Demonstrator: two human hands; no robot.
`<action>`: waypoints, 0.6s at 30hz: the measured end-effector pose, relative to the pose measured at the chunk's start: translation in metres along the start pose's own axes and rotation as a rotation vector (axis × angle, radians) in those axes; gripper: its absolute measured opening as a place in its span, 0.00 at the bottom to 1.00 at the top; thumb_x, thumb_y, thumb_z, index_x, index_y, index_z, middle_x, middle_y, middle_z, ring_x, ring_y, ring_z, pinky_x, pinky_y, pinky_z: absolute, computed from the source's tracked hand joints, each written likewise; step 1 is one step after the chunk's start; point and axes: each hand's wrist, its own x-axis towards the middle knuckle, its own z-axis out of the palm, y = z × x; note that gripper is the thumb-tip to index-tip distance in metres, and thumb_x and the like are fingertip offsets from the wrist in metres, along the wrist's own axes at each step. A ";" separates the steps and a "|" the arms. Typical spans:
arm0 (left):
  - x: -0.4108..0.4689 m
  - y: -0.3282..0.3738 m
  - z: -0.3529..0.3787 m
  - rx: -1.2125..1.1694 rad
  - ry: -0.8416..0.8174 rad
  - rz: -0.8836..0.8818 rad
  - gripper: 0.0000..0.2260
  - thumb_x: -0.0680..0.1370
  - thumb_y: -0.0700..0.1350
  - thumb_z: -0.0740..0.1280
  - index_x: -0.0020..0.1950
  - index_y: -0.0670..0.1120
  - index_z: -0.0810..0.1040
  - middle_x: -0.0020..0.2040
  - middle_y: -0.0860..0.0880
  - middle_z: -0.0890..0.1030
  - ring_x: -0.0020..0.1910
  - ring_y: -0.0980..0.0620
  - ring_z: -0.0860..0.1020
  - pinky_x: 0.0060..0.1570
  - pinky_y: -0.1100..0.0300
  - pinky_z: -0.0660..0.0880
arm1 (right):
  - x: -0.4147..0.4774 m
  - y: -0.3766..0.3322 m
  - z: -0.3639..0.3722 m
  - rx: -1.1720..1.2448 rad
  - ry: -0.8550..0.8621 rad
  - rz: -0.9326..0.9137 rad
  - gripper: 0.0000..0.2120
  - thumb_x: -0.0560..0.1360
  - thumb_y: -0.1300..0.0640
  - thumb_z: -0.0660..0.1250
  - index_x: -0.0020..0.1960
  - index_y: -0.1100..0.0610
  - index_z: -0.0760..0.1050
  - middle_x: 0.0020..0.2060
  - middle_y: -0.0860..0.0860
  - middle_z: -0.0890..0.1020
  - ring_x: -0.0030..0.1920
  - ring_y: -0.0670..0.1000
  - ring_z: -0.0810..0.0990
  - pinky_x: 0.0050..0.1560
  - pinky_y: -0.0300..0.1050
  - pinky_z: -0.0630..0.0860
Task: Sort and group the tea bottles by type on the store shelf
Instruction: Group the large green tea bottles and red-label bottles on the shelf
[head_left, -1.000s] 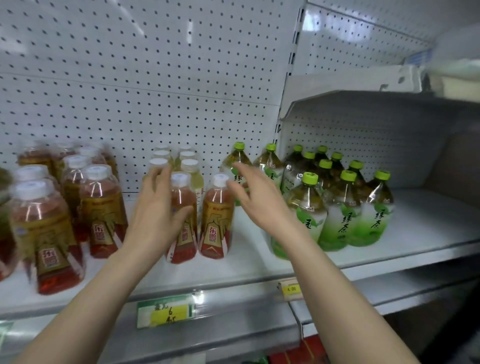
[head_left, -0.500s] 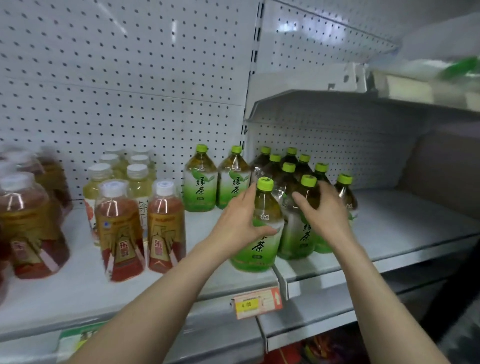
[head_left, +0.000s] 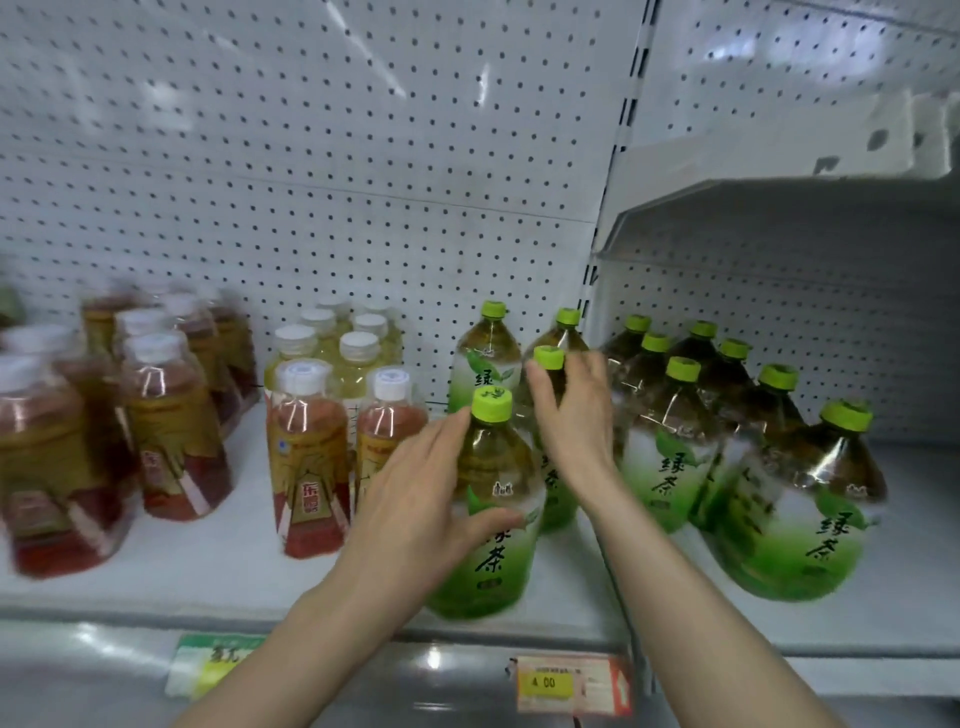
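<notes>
Obs.: left hand (head_left: 415, 499) is wrapped around the shoulder of the front green tea bottle (head_left: 488, 519), thumb across the label front, fingers behind. Grip clenched on it. The bottle stands on the shelf (head_left: 249, 577) near its front edge; whether the base is lifted clear, cannot tell.

Right hand (head_left: 576, 421) lies against the second green tea bottle (head_left: 553, 415), just behind and right of the left grip, fingertips up at its green cap (head_left: 548, 357). Fingers look spread, not closed round; whether this grip has really taken hold, cannot tell.

Surroundings relative to the left grip: two more green tea bottles behind it by the pegboard; main green tea cluster (head_left: 727, 441) to the right, past the right hand; red tea bottles (head_left: 311, 467) with white caps just left, pale yellow bottles (head_left: 343, 353) behind those.

Handling, judged: bottles are large and full, so heavy for one hand. Thin clear plastic, likely to give under a squeeze. The label film is glossy and probably slick. The wide belly is too broad to span; best hold is the tapered shoulder below the cap, or the neck. Sliding along the shelf is safer than lifting. Risk: knocking the close-standing neighbours.
</notes>
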 end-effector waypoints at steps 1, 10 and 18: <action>0.000 -0.001 0.000 -0.004 0.011 0.001 0.41 0.68 0.64 0.70 0.76 0.52 0.62 0.69 0.57 0.72 0.68 0.57 0.70 0.67 0.55 0.70 | 0.009 -0.002 0.012 0.022 -0.025 -0.003 0.21 0.81 0.44 0.60 0.60 0.61 0.75 0.58 0.54 0.72 0.57 0.53 0.73 0.51 0.41 0.64; -0.002 -0.002 0.004 0.004 0.008 0.022 0.42 0.69 0.62 0.72 0.78 0.54 0.57 0.71 0.59 0.68 0.70 0.61 0.66 0.71 0.60 0.65 | 0.060 -0.012 0.054 0.037 -0.187 0.062 0.29 0.77 0.41 0.66 0.67 0.61 0.68 0.63 0.56 0.71 0.62 0.56 0.72 0.55 0.44 0.66; -0.001 -0.005 0.002 -0.020 -0.050 0.003 0.43 0.69 0.60 0.72 0.79 0.51 0.56 0.73 0.55 0.68 0.71 0.58 0.66 0.71 0.57 0.65 | -0.002 0.038 -0.051 -0.351 0.433 -0.028 0.33 0.74 0.37 0.65 0.71 0.53 0.62 0.66 0.60 0.72 0.66 0.60 0.69 0.65 0.60 0.66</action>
